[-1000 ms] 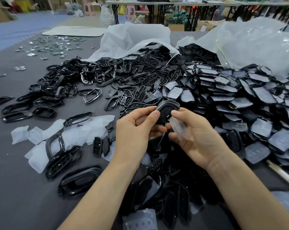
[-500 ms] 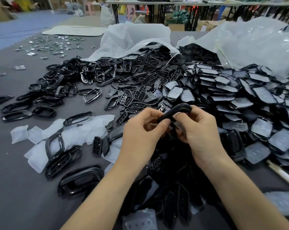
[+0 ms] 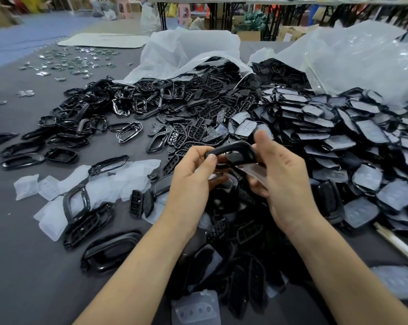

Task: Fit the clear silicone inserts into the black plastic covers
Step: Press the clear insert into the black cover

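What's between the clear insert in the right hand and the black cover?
Nothing visible. The clear insert sits in the right hand just below the black cover, which the left hand pinches.

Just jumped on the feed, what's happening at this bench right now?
A person is fitting parts by hand. The left hand pinches one end of a curved black plastic cover; the right hand is at its other end, holding a clear silicone insert just beneath it. The insert is not yet seated. Loose clear inserts lie on the grey table to the left; covers already fitted are heaped to the right.
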